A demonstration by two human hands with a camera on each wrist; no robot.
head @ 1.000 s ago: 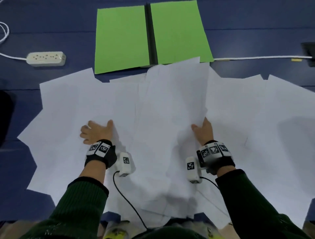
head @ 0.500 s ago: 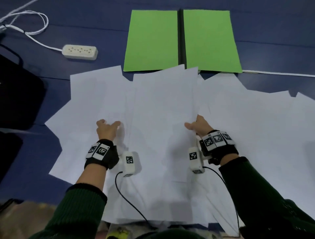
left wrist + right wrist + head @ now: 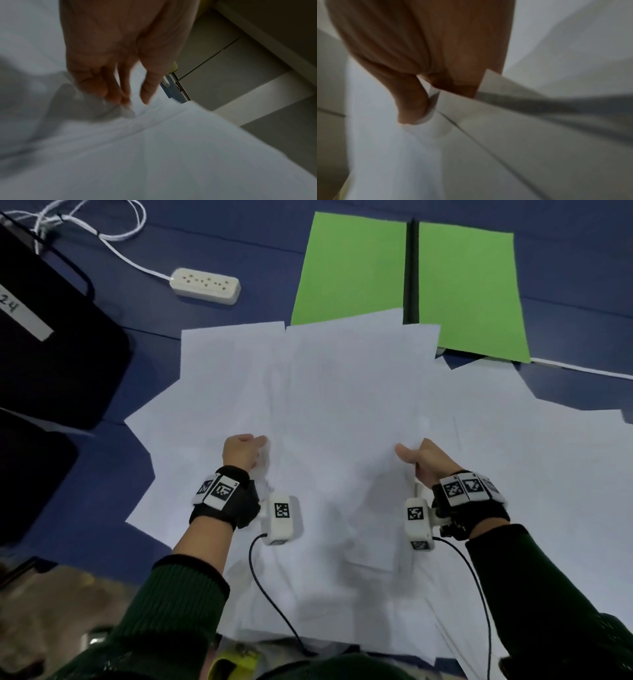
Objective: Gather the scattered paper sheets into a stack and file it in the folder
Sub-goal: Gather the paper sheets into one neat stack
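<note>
Blue floor [image 3: 565, 285] under everything. Across most of it, a wide spread of white paper sheets [image 3: 342, 392], overlapping and fanned out left and right, far edge lapping onto the near edge of the green folder [image 3: 462, 289]. Folder lying open and flat just beyond the sheets, dark spine up the middle, probably laid out that way to take the stack with no further handling. Left of the folder, a white power strip [image 3: 205, 285] with its cord running off; further left, black cases [image 3: 51, 354] at the edge of the view.

Nearer than the folder, in the middle of the spread, a central bundle of sheets flanked by both hands. Left hand [image 3: 241, 451] curled, fingertips [image 3: 113, 97] bunching paper at the bundle's left edge, the sheet wrinkled beneath them. Right hand [image 3: 428, 462] pinching the bundle's right edge, thumb [image 3: 412, 106] on top and fingers beneath. One hand on each side, likely to draw loose sheets inward and square them.

Gathering judged barely begun: many sheets on the right still well apart from the bundle, nothing in the folder yet.
</note>
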